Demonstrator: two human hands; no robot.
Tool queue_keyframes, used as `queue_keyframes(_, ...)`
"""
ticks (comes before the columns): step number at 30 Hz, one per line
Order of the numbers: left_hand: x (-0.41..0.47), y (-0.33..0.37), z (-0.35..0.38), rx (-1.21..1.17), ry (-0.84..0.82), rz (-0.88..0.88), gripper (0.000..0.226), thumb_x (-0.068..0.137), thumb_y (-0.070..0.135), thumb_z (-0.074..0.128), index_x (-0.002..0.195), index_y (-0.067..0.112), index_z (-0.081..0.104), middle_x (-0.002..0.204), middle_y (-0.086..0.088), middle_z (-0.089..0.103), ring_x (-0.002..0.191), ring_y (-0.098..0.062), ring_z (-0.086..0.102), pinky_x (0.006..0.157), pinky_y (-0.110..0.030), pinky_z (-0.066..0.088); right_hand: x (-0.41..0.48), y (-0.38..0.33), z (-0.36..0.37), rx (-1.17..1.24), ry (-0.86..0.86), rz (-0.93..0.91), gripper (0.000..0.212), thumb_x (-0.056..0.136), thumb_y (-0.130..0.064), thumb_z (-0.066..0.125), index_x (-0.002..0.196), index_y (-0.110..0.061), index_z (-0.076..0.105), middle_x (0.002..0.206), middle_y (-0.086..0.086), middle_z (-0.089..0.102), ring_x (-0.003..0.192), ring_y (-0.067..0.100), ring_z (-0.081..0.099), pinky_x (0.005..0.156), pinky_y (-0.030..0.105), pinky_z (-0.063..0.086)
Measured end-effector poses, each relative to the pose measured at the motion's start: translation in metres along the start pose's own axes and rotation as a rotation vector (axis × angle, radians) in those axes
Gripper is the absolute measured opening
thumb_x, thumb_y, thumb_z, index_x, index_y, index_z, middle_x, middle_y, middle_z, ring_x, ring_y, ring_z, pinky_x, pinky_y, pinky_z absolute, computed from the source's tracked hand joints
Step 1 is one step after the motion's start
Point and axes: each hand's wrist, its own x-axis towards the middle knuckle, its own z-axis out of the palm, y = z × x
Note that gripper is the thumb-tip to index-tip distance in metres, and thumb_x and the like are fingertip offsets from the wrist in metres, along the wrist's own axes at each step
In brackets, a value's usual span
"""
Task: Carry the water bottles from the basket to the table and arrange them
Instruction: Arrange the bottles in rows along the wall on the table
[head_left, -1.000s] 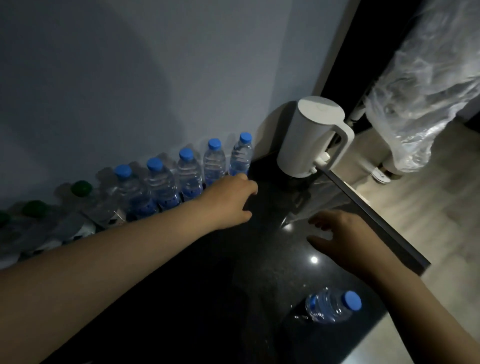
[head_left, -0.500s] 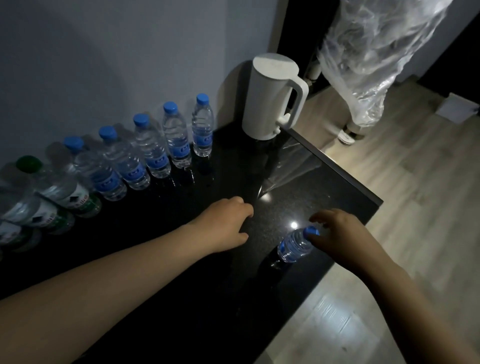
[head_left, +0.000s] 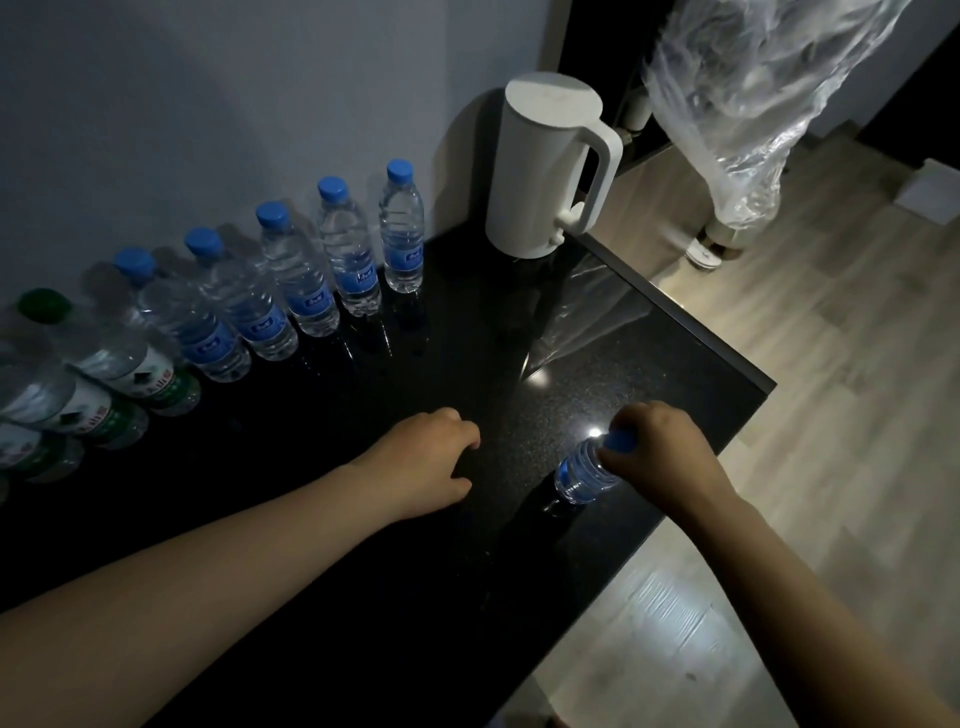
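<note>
A row of several blue-capped water bottles (head_left: 347, 249) stands along the wall on the black table (head_left: 649, 353). To their left are green-capped bottles (head_left: 130, 364), partly cut off by the frame edge. One more blue-capped bottle (head_left: 582, 470) stands near the table's right edge. My right hand (head_left: 660, 447) is closed around its cap and neck. My left hand (head_left: 421, 462) rests loosely curled on the table to the left of that bottle, holding nothing. No basket is in view.
A white kettle (head_left: 545, 166) stands at the table's far right corner by the wall. A clear plastic bag (head_left: 743, 98) hangs over the wooden floor (head_left: 831, 415) beyond the table's right edge.
My right hand has closed on the cap of the lone bottle, which it was only reaching for. My left hand has drawn back from the bottle row to the table's middle.
</note>
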Motion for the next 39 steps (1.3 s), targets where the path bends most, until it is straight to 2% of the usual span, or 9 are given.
queue_keyframes(4, -0.001, -0.005, -0.002, -0.014, 0.009, -0.028, 0.045, 0.085, 0.034, 0.066, 0.126, 0.028, 0.05, 0.121, 0.007, 0.048, 0.101, -0.008, 0.053, 0.085, -0.025, 0.05, 0.01, -0.001, -0.009, 0.035, 0.049, -0.032, 0.027, 0.079, -0.025, 0.071, 0.101, -0.013, 0.063, 0.098, 0.004, 0.059, 0.089, 0.017, 0.057, 0.078, 0.033, 0.054)
queue_keyframes(10, -0.001, -0.013, -0.01, -0.046, 0.053, -0.058, 0.043, 0.083, 0.035, 0.067, 0.124, 0.028, 0.053, 0.118, 0.008, 0.048, 0.098, -0.008, 0.052, 0.081, -0.023, 0.048, 0.042, -0.02, -0.028, 0.033, 0.117, -0.071, 0.022, 0.077, -0.033, 0.072, 0.087, -0.016, 0.061, 0.081, -0.001, 0.059, 0.071, 0.01, 0.058, 0.064, 0.026, 0.052)
queue_keyframes(16, -0.002, -0.029, -0.023, -0.041, 0.113, -0.116, 0.043, 0.083, 0.035, 0.067, 0.123, 0.027, 0.053, 0.118, 0.008, 0.048, 0.102, -0.011, 0.053, 0.087, -0.029, 0.05, 0.083, -0.049, -0.038, 0.037, 0.14, -0.116, 0.021, 0.076, -0.029, 0.074, 0.08, -0.012, 0.062, 0.075, 0.001, 0.06, 0.067, 0.012, 0.058, 0.06, 0.025, 0.051)
queue_keyframes(24, 0.009, -0.057, -0.049, -0.074, 0.187, -0.201, 0.042, 0.082, 0.036, 0.068, 0.12, 0.029, 0.055, 0.116, 0.009, 0.049, 0.101, -0.009, 0.054, 0.087, -0.026, 0.049, 0.154, -0.081, -0.045, 0.038, 0.16, -0.167, 0.023, 0.074, -0.031, 0.075, 0.073, -0.01, 0.065, 0.071, 0.003, 0.062, 0.062, 0.012, 0.054, 0.048, 0.021, 0.036)
queue_keyframes(31, 0.019, -0.079, -0.059, -0.107, 0.209, -0.258, 0.042, 0.082, 0.035, 0.068, 0.121, 0.028, 0.054, 0.116, 0.008, 0.05, 0.101, -0.01, 0.054, 0.09, -0.029, 0.05, 0.219, -0.11, -0.044, 0.035, 0.157, -0.222, 0.025, 0.074, -0.03, 0.076, 0.079, -0.008, 0.066, 0.073, 0.006, 0.063, 0.064, 0.016, 0.055, 0.047, 0.023, 0.036)
queue_keyframes(33, 0.022, -0.086, -0.062, -0.11, 0.217, -0.272, 0.042, 0.083, 0.035, 0.067, 0.122, 0.027, 0.054, 0.118, 0.008, 0.05, 0.102, -0.009, 0.053, 0.09, -0.028, 0.049, 0.235, -0.118, -0.042, 0.026, 0.147, -0.227, 0.026, 0.075, -0.031, 0.076, 0.08, -0.006, 0.067, 0.074, 0.007, 0.063, 0.065, 0.016, 0.056, 0.05, 0.025, 0.041)
queue_keyframes(36, 0.027, -0.098, -0.067, -0.115, 0.23, -0.289, 0.043, 0.084, 0.035, 0.066, 0.123, 0.027, 0.053, 0.119, 0.008, 0.049, 0.103, -0.008, 0.052, 0.089, -0.025, 0.048, 0.257, -0.13, -0.04, 0.035, 0.126, -0.234, 0.028, 0.076, -0.029, 0.075, 0.084, -0.003, 0.069, 0.08, 0.011, 0.066, 0.073, 0.023, 0.061, 0.063, 0.039, 0.054)
queue_keyframes(39, 0.034, -0.108, -0.073, -0.111, 0.228, -0.303, 0.043, 0.084, 0.035, 0.066, 0.124, 0.027, 0.052, 0.12, 0.008, 0.049, 0.105, -0.009, 0.051, 0.092, -0.027, 0.047, 0.278, -0.141, -0.039, 0.038, 0.127, -0.239, 0.028, 0.075, -0.029, 0.075, 0.085, -0.003, 0.068, 0.076, 0.009, 0.061, 0.072, 0.022, 0.058, 0.06, 0.036, 0.048)
